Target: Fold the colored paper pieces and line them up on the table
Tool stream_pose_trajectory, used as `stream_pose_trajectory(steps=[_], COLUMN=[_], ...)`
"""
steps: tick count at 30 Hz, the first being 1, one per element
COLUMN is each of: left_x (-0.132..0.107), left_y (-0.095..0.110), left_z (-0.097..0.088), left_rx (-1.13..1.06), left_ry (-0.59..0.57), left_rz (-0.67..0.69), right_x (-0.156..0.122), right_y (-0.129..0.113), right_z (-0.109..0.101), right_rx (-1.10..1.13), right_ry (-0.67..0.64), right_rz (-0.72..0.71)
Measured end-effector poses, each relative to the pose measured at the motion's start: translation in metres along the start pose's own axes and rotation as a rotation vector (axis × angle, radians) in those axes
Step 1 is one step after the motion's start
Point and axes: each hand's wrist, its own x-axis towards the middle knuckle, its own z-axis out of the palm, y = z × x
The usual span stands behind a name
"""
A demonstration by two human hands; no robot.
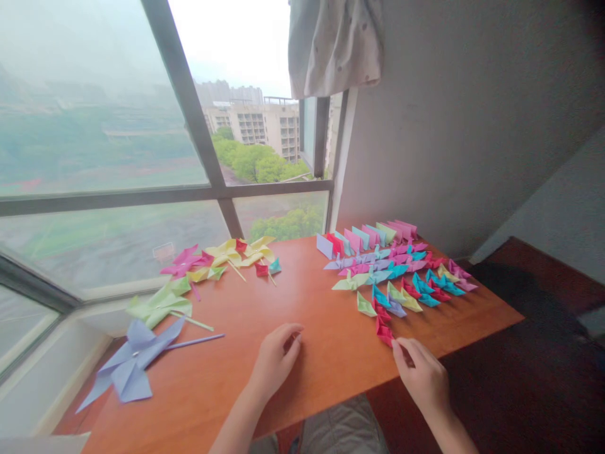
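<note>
My right hand point(423, 372) rests at the near right edge of the orange-brown table point(321, 340), thumb and fingers pinched on a small red folded paper piece point(385, 333). That piece lies at the near end of rows of small folded paper pieces point(401, 277) in pink, teal, green, red and lilac. My left hand point(276, 359) lies on the bare wood near the middle front, fingers loosely curled with nothing in them. A lilac paper pinwheel point(132, 362) with a stick lies to its left.
More paper pinwheels lie along the window side: a pale green one point(161, 306), a pink one point(186, 260), yellow ones point(236, 252). A large window point(142, 126) is behind the table, a grey wall point(449, 126) to the right, and a dark surface point(529, 328) lower right.
</note>
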Motion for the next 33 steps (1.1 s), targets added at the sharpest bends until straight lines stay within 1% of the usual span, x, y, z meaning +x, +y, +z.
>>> stream_pose_trajectory(steps=[7,15,19,33], left_x=[0.000,0.001,0.001,0.001], left_y=[0.001,0.003,0.004,0.005], left_z=[-0.001,-0.001,-0.002,-0.002], left_rx=[-0.007,-0.004,-0.003,0.001], left_ry=[-0.008,-0.007,-0.012,-0.017], left_rz=[-0.005,-0.012,-0.015,-0.008], right_x=[0.005,0.011,0.010,0.000], right_y=[-0.004,-0.007,-0.007,-0.002], right_z=[0.006,0.009,0.007,-0.002], right_rx=[0.029,0.023,0.009,0.030], right_ry=[-0.008,0.010,0.020,-0.005], right_rz=[0.019,0.019,0.024,-0.025])
